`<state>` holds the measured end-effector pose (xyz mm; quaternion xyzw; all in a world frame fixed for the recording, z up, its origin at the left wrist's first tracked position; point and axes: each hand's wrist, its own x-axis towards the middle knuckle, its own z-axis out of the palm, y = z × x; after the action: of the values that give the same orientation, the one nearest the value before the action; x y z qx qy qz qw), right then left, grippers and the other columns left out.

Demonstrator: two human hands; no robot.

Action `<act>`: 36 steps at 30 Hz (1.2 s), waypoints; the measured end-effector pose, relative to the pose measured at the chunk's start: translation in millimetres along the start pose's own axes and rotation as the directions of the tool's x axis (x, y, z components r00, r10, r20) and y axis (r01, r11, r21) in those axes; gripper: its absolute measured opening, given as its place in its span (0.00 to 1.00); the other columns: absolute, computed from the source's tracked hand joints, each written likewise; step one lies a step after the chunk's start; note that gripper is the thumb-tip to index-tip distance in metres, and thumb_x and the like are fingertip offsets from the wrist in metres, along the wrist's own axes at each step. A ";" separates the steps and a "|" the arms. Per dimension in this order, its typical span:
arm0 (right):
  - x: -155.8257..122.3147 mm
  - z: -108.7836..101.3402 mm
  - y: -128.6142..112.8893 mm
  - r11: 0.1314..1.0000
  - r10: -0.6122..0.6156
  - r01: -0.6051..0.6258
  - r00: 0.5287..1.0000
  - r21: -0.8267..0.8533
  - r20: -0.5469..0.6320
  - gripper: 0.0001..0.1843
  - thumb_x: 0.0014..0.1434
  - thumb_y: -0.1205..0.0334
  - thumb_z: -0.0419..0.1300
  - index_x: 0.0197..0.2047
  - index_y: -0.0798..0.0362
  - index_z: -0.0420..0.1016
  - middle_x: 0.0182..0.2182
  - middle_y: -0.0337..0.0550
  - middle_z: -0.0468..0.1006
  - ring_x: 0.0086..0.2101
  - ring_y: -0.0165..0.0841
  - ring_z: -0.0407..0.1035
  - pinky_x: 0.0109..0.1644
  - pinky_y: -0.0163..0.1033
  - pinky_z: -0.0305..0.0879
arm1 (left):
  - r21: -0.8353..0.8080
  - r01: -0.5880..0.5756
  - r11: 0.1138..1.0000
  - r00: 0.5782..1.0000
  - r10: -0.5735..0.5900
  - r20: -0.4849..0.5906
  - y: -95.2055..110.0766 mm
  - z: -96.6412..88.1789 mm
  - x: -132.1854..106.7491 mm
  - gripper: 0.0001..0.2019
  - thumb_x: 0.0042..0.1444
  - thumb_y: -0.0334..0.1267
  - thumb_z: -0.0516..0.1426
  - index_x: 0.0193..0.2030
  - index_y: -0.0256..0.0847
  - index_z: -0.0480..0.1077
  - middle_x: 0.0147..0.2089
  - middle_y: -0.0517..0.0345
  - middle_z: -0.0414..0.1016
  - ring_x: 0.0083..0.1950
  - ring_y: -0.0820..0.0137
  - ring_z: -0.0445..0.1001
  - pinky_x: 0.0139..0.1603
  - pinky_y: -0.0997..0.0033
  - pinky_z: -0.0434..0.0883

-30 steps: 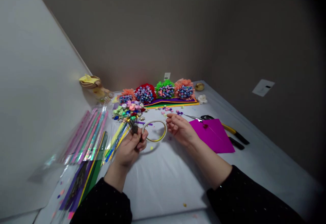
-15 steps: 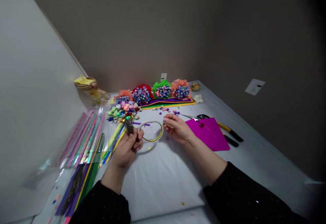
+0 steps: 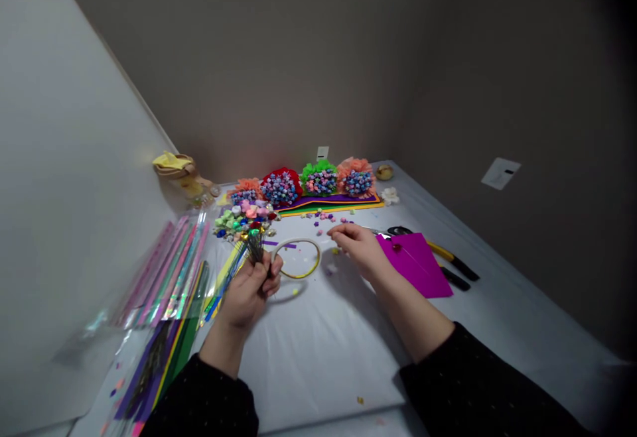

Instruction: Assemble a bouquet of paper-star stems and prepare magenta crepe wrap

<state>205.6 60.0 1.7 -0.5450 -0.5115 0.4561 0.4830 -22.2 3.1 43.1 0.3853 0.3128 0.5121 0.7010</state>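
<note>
My left hand (image 3: 251, 286) is closed around a bundle of thin dark wire stems (image 3: 255, 246). Folded paper stars (image 3: 243, 217) in pink, green, blue, red and gold top these stems. A thin white ring (image 3: 298, 241), yellow along its lower inner side, sticks out to the right from my left fingers and casts a shadow on the table. My right hand (image 3: 359, 246) hovers right of the ring, thumb and fingertips pinched together. Whatever sits in that pinch is too small to make out. Near the fingertips lie a small pink star (image 3: 320, 232) and a yellow star (image 3: 335, 251).
Star bouquets (image 3: 281, 186) in ruffled wraps line the back, by layered coloured sheets (image 3: 338, 208). At right lie a magenta sheet (image 3: 415, 266), scissors (image 3: 398, 231) and yellow-black pliers (image 3: 454, 261). Packets of paper strips (image 3: 166, 271) cover the left. A wooden figure (image 3: 184, 175) stands behind.
My right fingers have drawn slightly right, away from the ring. The small pink star seen between them earlier no longer shows there. My left hand keeps its hold on the stems.
</note>
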 end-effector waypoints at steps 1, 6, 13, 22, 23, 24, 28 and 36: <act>-1.6 0.9 -1.5 0.993 0.074 -0.081 0.994 0.084 0.082 0.13 0.48 0.53 0.59 0.31 0.54 0.77 0.22 0.37 0.71 0.21 0.26 0.58 0.25 0.33 0.54 | 0.006 -0.001 1.000 1.000 0.001 0.010 -0.9 -0.3 -0.1 0.13 0.52 0.42 0.61 0.31 0.39 0.61 0.29 0.63 0.60 0.22 0.83 0.54 0.23 0.81 0.54; -5.9 2.3 -9.1 0.875 0.246 -0.336 0.929 0.350 0.277 0.23 0.45 0.42 0.62 0.28 0.56 0.75 0.23 0.40 0.73 0.20 0.24 0.57 0.20 0.31 0.46 | 0.053 -0.033 0.998 0.998 0.030 0.046 -4.1 -3.7 0.7 0.13 0.54 0.44 0.60 0.32 0.40 0.60 0.30 0.63 0.59 0.22 0.82 0.54 0.23 0.80 0.53; -8.8 -0.8 -17.4 0.884 0.224 -0.316 0.933 0.345 0.281 0.18 0.40 0.50 0.67 0.22 0.55 0.67 0.18 0.34 0.66 0.18 0.21 0.52 0.19 0.30 0.42 | 0.160 -0.088 0.983 0.989 0.066 0.134 -10.1 -10.9 3.5 0.13 0.57 0.46 0.57 0.32 0.39 0.60 0.31 0.62 0.59 0.23 0.81 0.54 0.23 0.78 0.53; -10.1 -1.3 -11.4 0.954 -0.284 0.265 0.949 -0.144 -0.139 0.07 0.53 0.59 0.57 0.27 0.53 0.69 0.24 0.38 0.69 0.26 0.29 0.63 0.29 0.34 0.59 | 0.394 -0.094 0.914 0.993 0.060 0.097 -15.6 -11.6 5.0 0.14 0.58 0.50 0.54 0.37 0.39 0.65 0.33 0.58 0.66 0.25 0.79 0.57 0.25 0.74 0.55; -12.7 -2.1 -13.2 0.891 -0.432 0.388 0.883 -0.235 -0.181 0.06 0.55 0.61 0.56 0.28 0.53 0.69 0.27 0.40 0.71 0.29 0.30 0.65 0.32 0.36 0.61 | 0.435 -0.077 0.897 0.995 0.042 0.090 -15.3 -9.7 5.2 0.15 0.58 0.50 0.53 0.40 0.39 0.65 0.32 0.58 0.67 0.24 0.78 0.58 0.25 0.74 0.56; -15.8 -3.2 -15.2 0.810 -0.566 0.496 0.800 -0.313 -0.197 0.05 0.56 0.63 0.55 0.30 0.52 0.70 0.29 0.41 0.72 0.31 0.32 0.66 0.35 0.37 0.63 | 0.471 -0.062 0.880 0.997 0.030 0.076 -14.8 -7.5 5.5 0.17 0.58 0.51 0.53 0.43 0.39 0.65 0.30 0.59 0.67 0.24 0.77 0.58 0.25 0.74 0.56; -29.2 -9.5 -25.2 0.472 -0.869 0.748 0.484 -0.466 -0.102 0.07 0.56 0.70 0.57 0.36 0.48 0.71 0.33 0.42 0.72 0.35 0.33 0.68 0.41 0.42 0.68 | 0.527 -0.032 0.849 0.996 0.073 -0.058 -12.5 2.9 7.4 0.17 0.57 0.52 0.52 0.38 0.37 0.64 0.27 0.61 0.66 0.24 0.76 0.62 0.26 0.73 0.59; -63.7 -38.0 -69.7 0.312 -0.920 0.769 0.391 -0.558 0.025 0.11 0.53 0.73 0.60 0.38 0.48 0.71 0.33 0.42 0.71 0.35 0.34 0.68 0.41 0.43 0.67 | 0.422 0.137 0.896 0.974 -0.044 -0.222 1.8 34.4 -2.4 0.14 0.56 0.48 0.52 0.30 0.42 0.52 0.22 0.72 0.51 0.18 0.82 0.49 0.19 0.80 0.49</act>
<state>231.3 -5.1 75.5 -0.3515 -0.7372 -0.1036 0.5676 4.9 -6.5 62.2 0.4616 0.5079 0.4332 0.5842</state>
